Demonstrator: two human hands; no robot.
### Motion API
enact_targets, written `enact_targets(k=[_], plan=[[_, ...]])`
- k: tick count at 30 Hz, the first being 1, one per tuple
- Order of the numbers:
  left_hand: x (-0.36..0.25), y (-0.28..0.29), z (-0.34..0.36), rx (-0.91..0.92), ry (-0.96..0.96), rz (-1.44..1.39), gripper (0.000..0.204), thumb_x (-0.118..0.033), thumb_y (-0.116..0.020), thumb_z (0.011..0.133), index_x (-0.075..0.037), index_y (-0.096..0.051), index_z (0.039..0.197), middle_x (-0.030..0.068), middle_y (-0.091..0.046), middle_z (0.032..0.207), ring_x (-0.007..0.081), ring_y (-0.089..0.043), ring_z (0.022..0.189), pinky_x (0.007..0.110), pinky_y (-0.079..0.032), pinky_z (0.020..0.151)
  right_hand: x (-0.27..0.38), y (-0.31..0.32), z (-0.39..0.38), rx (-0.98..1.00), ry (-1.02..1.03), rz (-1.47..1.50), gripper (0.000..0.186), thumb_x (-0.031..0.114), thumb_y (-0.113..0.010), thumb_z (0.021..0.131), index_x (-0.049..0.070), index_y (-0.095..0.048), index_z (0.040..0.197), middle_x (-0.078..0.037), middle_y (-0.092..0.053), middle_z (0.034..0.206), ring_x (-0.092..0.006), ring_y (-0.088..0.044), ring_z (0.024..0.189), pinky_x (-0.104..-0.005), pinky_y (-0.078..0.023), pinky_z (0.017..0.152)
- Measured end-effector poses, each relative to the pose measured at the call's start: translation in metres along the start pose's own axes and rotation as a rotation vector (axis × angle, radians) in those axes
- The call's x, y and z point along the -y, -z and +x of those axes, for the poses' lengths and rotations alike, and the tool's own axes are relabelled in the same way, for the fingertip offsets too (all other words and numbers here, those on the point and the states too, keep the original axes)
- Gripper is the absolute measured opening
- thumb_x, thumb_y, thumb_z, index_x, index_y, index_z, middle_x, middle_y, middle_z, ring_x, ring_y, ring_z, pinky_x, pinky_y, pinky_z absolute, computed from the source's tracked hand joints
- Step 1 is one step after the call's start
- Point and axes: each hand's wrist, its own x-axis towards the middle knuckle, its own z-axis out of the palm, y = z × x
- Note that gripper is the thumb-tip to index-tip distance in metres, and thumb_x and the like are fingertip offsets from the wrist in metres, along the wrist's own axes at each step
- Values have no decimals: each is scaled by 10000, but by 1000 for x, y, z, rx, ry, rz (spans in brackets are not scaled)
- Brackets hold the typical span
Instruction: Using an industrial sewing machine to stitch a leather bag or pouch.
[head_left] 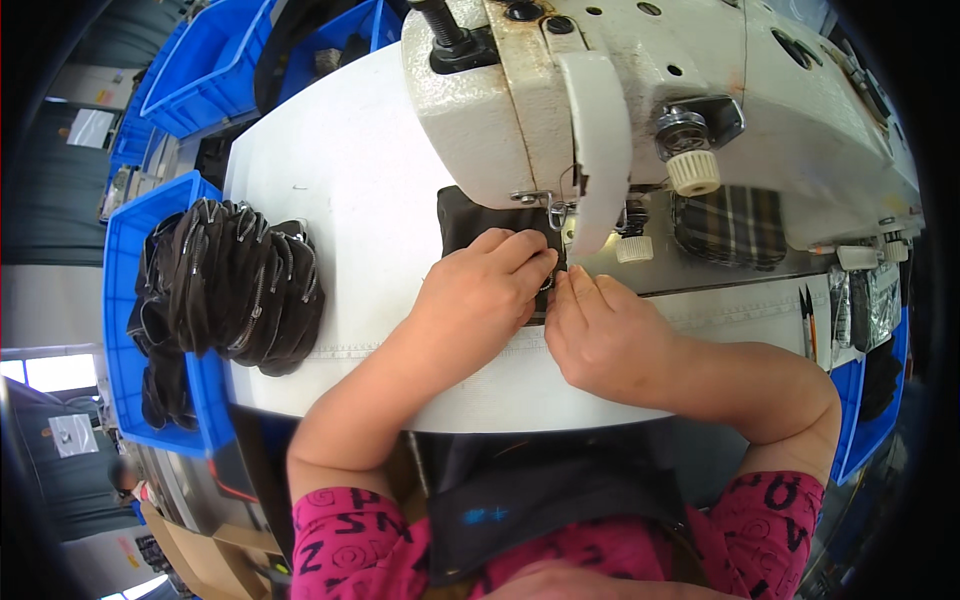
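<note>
A dark brown fabric piece lies flat on the white table under the head of a white sewing machine. My left hand rests over it, fingers bent and closed on the fabric close to the needle area. From the right, my right hand meets it with fingertips pressed together at the fabric's edge. A small shiny metal part shows between the two hands; my fingers hide most of it. Beyond the machine's needle area sits a stack of plaid fabric pieces.
Dark zippered pieces are heaped at the table's left edge, partly over a blue bin. More blue bins stand at the back left. A ruler strip runs along the table, with pens and plastic-wrapped packets at the right.
</note>
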Motion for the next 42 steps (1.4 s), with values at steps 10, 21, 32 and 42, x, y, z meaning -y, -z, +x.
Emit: enact_targets(k=[10, 21, 32, 42], plan=[[-4, -5, -1, -1, 41, 66, 455, -40, -756, 748, -57, -708, 1200, 23, -670, 1181, 251, -695, 972, 363, -574, 798, -3, -4, 0, -25, -4, 10, 309, 171, -664, 745, -74, -746, 916, -302, -741, 999, -390, -735, 949, -409, -570, 785], [10, 13, 6, 27, 271, -268, 351, -82, -721, 851, -84, -705, 1201, 107, -739, 1125, 336, -702, 1000, 399, -561, 832, -11, -6, 1, -55, -68, 66, 328, 131, -674, 705, -92, -740, 936, -281, -732, 1006, -332, -715, 911, -367, -561, 749], [3, 7, 4, 8, 247, -199, 185, -49, -658, 852, -48, -743, 1017, 154, -727, 1192, 383, -687, 1044, 431, -548, 889, -11, -7, 1, -103, -116, 75, 259, 122, -684, 706, -64, -718, 883, -137, -683, 819, -233, -619, 754, -319, -467, 611], [16, 7, 2, 131, 202, -492, 166, -94, -741, 804, -26, -676, 941, 217, -646, 1193, 445, -559, 1176, 472, -417, 1032, -9, -9, -3, -47, -76, 29, 209, 143, -697, 633, -21, -703, 762, -124, -612, 754, -222, -553, 742, -301, -388, 549]])
